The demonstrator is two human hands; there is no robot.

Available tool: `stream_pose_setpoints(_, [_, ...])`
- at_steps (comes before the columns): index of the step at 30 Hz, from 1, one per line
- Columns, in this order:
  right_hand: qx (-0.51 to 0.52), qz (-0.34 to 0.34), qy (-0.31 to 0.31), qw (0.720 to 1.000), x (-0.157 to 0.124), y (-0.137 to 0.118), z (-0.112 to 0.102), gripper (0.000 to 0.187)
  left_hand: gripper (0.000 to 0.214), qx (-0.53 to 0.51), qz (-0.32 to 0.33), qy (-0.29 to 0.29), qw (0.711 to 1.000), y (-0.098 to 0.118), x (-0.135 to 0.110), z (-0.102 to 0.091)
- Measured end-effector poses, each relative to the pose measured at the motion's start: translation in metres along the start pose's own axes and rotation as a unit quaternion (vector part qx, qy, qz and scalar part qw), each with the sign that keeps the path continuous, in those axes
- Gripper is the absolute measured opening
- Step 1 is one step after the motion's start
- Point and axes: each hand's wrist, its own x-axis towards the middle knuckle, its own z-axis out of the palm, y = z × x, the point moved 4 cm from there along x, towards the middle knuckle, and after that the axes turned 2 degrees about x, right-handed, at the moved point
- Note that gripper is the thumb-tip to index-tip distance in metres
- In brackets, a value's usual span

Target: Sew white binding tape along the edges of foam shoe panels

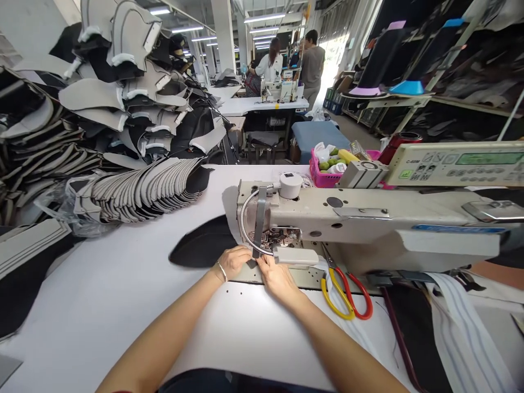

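Observation:
My left hand (235, 261), a white band at its wrist, has its fingers closed at the edge of a black fabric piece (207, 243). This piece lies flat on the table and runs under the head of the sewing machine (368, 213). Opposite it, the fingertips of my right hand (279, 279) pinch beside a small dark corner of fabric (251, 264) just below the needle area. The lamp arm and machine head partly hide those fingertips. Scissors (346, 292) with one yellow and one red handle lie right of my right hand.
On the white table (135, 305), a fanned stack of grey-and-black pieces (147, 188) lies at left, below higher piles (118, 98). Behind the machine stands a pink basket (323, 177) of fruit. Striped webbing (462, 327) hangs at right. Two people (313, 63) stand far back.

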Motion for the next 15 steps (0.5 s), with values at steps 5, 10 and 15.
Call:
stream_pose_setpoints(5, [-0.007,-0.002,-0.010,1.000,0.0003,0.0005,0.0000,0.043,0.033,0.008,0.019,0.022,1.000,-0.0129,0.0022,0.0009])
stream_pose_setpoints(10, [0.018,-0.002,0.005,1.000,-0.0003,0.0014,0.0014,0.040,0.030,0.017,0.017,0.031,0.999,-0.0118,-0.0014,0.0033])
stream_pose_setpoints(15, [0.057,0.002,0.042,0.997,-0.0009,0.0036,0.0048,0.043,0.030,0.014,0.012,0.031,0.999,-0.0107,-0.0019,0.0048])
